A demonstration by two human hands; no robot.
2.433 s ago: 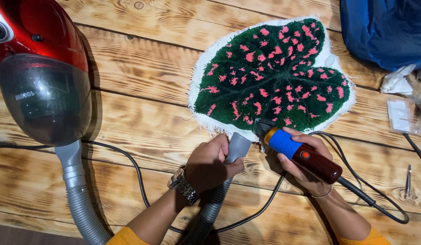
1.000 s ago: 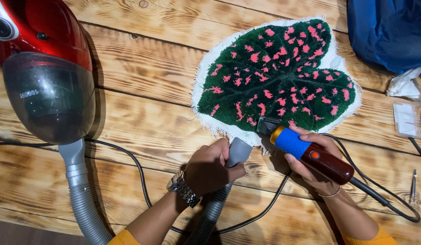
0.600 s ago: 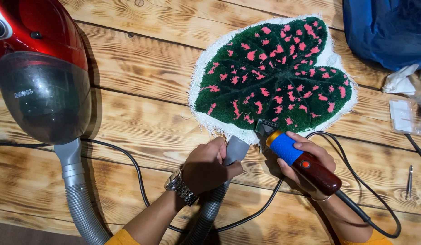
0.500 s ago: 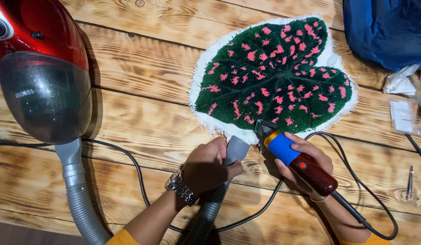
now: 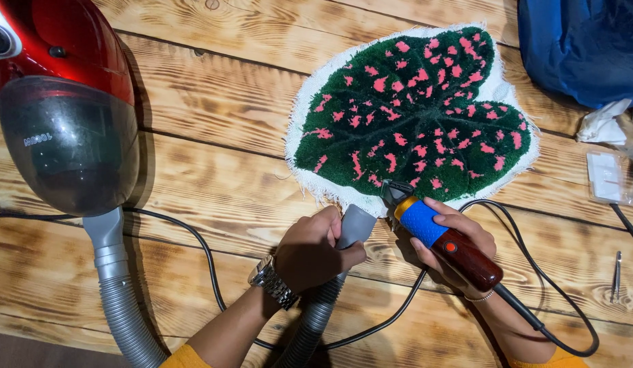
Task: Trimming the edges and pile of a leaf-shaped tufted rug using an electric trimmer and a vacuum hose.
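A leaf-shaped tufted rug (image 5: 425,116), dark green with pink spots and a white cloth border, lies on the wooden floor. My left hand (image 5: 313,249), with a metal wristwatch, grips the grey nozzle of the vacuum hose (image 5: 354,228), whose tip sits at the rug's near edge. My right hand (image 5: 453,242) holds a corded electric trimmer (image 5: 439,235) with a blue grip and dark red body. Its blade head touches the rug's lower border, just right of the nozzle.
A red and grey vacuum cleaner (image 5: 57,102) stands at the left, its ribbed hose (image 5: 122,307) curving along the bottom. A black cord (image 5: 207,266) runs across the planks. Blue fabric (image 5: 582,48), a white packet (image 5: 606,177) and small metal tweezers (image 5: 616,276) lie at the right.
Both hands have stayed at the rug's lower edge. The trimmer and nozzle shifted only slightly along the border; the view wobbled a little.
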